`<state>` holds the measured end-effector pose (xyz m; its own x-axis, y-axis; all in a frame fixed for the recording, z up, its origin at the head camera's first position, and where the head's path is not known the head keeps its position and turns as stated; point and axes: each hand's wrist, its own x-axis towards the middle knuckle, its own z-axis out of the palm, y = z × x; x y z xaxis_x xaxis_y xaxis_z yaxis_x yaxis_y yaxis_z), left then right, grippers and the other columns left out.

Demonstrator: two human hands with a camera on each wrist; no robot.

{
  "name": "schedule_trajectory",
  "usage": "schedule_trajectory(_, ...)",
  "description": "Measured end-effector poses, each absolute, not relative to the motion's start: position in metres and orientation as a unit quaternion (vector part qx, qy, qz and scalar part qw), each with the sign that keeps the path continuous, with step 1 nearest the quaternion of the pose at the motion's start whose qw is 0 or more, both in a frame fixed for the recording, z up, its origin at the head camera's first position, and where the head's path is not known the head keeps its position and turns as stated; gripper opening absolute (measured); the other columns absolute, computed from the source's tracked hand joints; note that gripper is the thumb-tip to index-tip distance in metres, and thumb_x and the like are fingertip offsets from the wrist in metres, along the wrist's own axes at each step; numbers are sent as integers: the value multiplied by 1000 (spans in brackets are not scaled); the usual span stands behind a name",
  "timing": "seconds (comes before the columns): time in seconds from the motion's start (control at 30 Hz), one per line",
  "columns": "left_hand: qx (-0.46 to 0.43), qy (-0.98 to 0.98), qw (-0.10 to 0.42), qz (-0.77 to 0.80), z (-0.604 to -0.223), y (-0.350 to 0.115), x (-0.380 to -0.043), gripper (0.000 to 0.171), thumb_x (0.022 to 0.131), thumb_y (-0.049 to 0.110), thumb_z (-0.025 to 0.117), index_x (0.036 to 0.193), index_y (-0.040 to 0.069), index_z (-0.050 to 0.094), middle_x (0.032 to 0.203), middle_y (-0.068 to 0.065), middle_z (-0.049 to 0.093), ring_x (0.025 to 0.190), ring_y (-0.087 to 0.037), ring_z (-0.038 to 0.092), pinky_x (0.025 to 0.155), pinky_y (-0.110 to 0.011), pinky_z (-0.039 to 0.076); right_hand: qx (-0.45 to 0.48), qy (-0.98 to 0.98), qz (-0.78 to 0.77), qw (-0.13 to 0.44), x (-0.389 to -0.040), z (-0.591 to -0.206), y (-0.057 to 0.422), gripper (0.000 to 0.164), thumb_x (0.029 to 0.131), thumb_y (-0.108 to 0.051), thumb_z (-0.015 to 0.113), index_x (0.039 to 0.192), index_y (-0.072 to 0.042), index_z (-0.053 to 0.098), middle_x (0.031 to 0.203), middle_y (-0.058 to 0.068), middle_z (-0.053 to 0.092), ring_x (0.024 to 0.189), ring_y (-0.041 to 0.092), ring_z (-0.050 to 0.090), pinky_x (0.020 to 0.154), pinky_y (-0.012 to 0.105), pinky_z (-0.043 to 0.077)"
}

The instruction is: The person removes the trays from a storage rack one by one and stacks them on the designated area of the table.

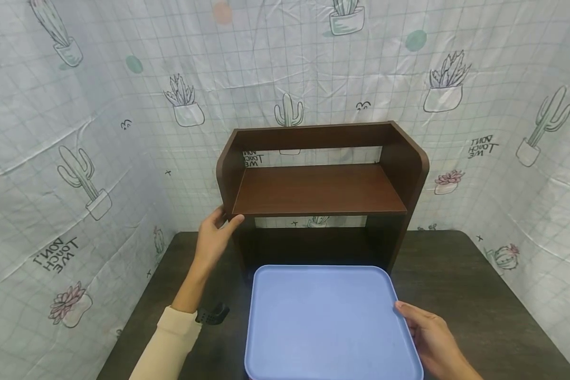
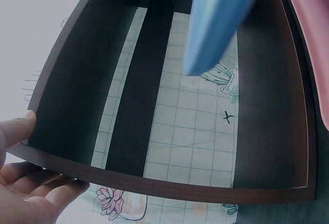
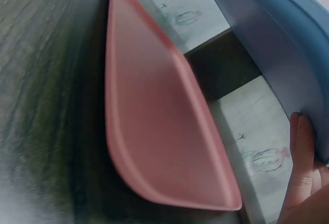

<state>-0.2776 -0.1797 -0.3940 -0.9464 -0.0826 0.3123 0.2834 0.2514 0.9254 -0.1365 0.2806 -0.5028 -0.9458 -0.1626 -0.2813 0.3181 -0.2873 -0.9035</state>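
Observation:
A small dark brown two-tier shelf stands on the table. My left hand grips its left side panel near the middle board, thumb on one side and fingers on the other, as the left wrist view also shows. In my right hand is a blue rectangular tray, held by its right edge and raised in front of the shelf. Nothing lies on the blue tray. Beneath it, a pink tray rests on the table before the shelf, hidden from the head view by the blue one.
The dark wooden table extends on both sides of the shelf. A white curtain with grid lines and cactus drawings encloses the back and sides. A black band is on the left wrist.

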Motion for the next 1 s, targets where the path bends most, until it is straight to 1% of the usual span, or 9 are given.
schedule_trajectory(0.17, -68, -776, 153, -608, -394, -180, -277, 64, 100, 30, 78, 154, 4, 55, 159, -18, 55, 153, -33, 48, 123, -52, 43, 83, 580, -792, 170, -137, -516, 283, 31, 114, -24, 49, 104, -32, 77, 96, -5, 81, 89, 12, 76, 82, 36, 64)
schedule_trajectory(0.33, -73, -771, 153, -613, -395, -180, -278, 64, 100, 29, 78, 154, 3, 55, 159, -18, 55, 153, -33, 48, 124, -53, 41, 104, 585, -785, 173, -136, -528, 280, 26, 113, -25, 53, 103, -32, 76, 97, -4, 81, 91, 14, 77, 84, 38, 64)
schedule_trajectory(0.53, -73, -771, 152, -613, -396, -180, -280, 63, 100, 26, 78, 154, 3, 55, 161, -18, 53, 154, -33, 47, 124, -54, 41, 134, 595, -780, 139, -136, -538, 272, 19, 109, -21, 59, 101, -29, 74, 95, -1, 81, 90, 16, 77, 84, 39, 64)
schedule_trajectory(0.7, -76, -770, 153, -615, -396, -180, -280, 63, 100, 27, 77, 154, 4, 54, 161, -18, 53, 154, -34, 46, 124, -53, 41, 172, 621, -757, 109, -137, -543, 264, 12, 106, -21, 65, 110, -21, 77, 96, 1, 80, 90, 16, 76, 83, 38, 64)
schedule_trajectory(0.77, -79, -768, 153, -617, -395, -180, -279, 65, 100, 29, 78, 155, 4, 54, 161, -18, 52, 154, -34, 46, 125, -53, 41, 190, 632, -745, 99, -138, -545, 260, 15, 104, -21, 68, 115, -16, 78, 97, 2, 80, 89, 16, 76, 82, 37, 63)
schedule_trajectory(0.83, -80, -768, 153, -617, -395, -181, -279, 67, 100, 31, 78, 155, 3, 53, 162, -18, 52, 155, -34, 45, 124, -53, 41, 202, 643, -734, 91, -140, -546, 257, 22, 103, -21, 70, 121, -10, 78, 97, 3, 80, 89, 15, 75, 80, 35, 63)
schedule_trajectory(0.9, -80, -768, 152, -617, -395, -181, -279, 67, 100, 32, 78, 155, 3, 53, 162, -18, 51, 155, -34, 45, 124, -53, 41, 207, 650, -725, 91, -141, -547, 255, 31, 102, -22, 71, 127, -4, 75, 98, 3, 79, 89, 15, 74, 79, 35, 62)
schedule_trajectory(1.0, -80, -769, 151, -616, -396, -181, -279, 68, 99, 33, 78, 155, 4, 53, 162, -18, 52, 154, -34, 46, 124, -53, 41, 208, 661, -715, 93, -142, -548, 253, 46, 103, -23, 70, 138, 6, 66, 101, 6, 79, 89, 15, 73, 79, 34, 62)
